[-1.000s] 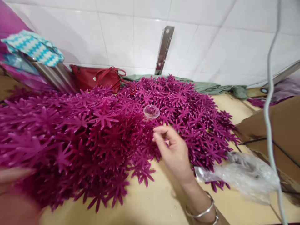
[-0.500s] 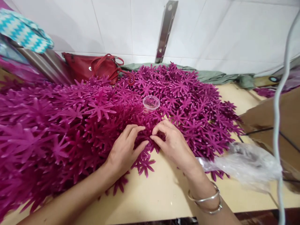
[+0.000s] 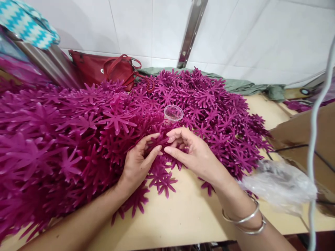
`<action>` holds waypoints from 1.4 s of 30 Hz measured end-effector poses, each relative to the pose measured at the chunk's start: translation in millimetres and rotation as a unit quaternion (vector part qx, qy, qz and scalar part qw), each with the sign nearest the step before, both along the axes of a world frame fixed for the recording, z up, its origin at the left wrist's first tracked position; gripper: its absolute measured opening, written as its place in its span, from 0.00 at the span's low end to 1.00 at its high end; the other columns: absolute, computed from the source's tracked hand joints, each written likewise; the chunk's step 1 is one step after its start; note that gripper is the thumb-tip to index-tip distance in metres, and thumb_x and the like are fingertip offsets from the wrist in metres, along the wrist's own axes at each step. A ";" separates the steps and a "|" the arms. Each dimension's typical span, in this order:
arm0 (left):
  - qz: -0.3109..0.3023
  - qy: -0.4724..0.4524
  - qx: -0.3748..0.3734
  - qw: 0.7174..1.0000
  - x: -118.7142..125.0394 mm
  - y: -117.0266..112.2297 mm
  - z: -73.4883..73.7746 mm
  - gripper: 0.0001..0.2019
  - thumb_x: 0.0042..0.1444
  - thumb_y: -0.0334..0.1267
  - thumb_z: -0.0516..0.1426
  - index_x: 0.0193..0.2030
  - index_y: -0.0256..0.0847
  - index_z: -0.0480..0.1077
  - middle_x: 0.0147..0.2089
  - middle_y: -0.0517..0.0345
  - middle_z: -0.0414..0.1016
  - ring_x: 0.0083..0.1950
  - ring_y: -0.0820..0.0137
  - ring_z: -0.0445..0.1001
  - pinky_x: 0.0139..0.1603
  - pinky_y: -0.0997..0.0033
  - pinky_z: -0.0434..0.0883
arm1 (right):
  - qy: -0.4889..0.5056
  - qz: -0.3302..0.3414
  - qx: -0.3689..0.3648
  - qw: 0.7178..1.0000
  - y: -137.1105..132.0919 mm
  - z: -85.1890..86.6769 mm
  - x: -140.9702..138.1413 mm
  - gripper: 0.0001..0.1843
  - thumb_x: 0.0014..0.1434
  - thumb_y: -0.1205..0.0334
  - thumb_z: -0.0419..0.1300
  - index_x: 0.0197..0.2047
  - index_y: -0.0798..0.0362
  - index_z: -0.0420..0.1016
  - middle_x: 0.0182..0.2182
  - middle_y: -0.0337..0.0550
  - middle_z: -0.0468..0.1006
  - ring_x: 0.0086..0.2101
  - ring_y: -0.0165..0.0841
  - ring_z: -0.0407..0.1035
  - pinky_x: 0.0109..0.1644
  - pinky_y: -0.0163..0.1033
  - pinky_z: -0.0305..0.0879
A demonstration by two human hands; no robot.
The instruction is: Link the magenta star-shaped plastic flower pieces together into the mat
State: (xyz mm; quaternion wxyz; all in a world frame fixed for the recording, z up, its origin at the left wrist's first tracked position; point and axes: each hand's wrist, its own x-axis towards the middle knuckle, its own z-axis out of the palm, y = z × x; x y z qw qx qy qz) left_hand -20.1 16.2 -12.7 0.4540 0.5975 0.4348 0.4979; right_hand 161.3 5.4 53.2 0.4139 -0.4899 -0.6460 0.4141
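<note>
Flower piece (image 3: 157, 142) sits just below the clear cup (image 3: 173, 112); the flower pile (image 3: 78, 132) spreads all round the cup. Left hand (image 3: 136, 165) and right hand (image 3: 195, 155): each grip is pinched on the piece, fingertips meeting. Looks light, thin, bendy plastic. Petals likely flex and snag neighbours. Best held at the centre hub.

Matt, smooth magenta plastic for the flower pieces (image 3: 78, 132); clear glossy plastic for the cup (image 3: 173, 113). Glossy white tile on the wall (image 3: 261, 35), shiny metal for the bangles (image 3: 242, 220).

Bright even light, soft shadows, edges stretched, slightly blurred
</note>
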 end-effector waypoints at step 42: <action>0.027 -0.036 -0.017 0.999 13.8 -5.3 54.2 0.08 0.69 0.41 0.57 0.47 0.45 0.77 0.47 0.55 0.78 0.51 0.66 0.76 0.55 0.69 0.71 | -0.542 0.054 0.088 0.834 110.4 23.3 -5.8 0.18 0.73 0.54 0.55 0.38 0.55 0.79 0.36 0.51 0.84 0.40 0.42 0.79 0.66 0.68 0.52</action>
